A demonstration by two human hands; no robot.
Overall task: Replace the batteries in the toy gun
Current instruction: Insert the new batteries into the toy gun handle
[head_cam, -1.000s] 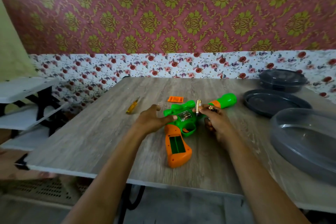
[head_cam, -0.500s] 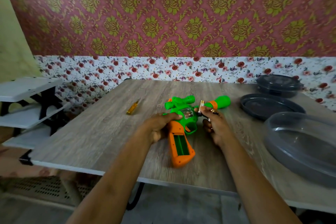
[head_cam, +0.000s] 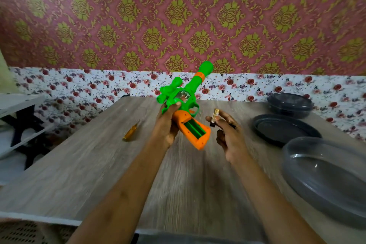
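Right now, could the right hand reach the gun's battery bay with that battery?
Probably yes. The bay is open and faces the right hand, which pinches the battery just beside it; the left hand grips the gun higher up, clear of it.

Raised left hand (head_cam: 166, 125) grips; right hand (head_cam: 227, 134) beside it pinches.

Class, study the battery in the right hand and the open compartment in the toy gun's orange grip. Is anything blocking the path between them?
Nothing visible does. The right hand pinches the battery beside the compartment, whose cover is off. The left hand grips the toy gun higher up, clear of the opening.
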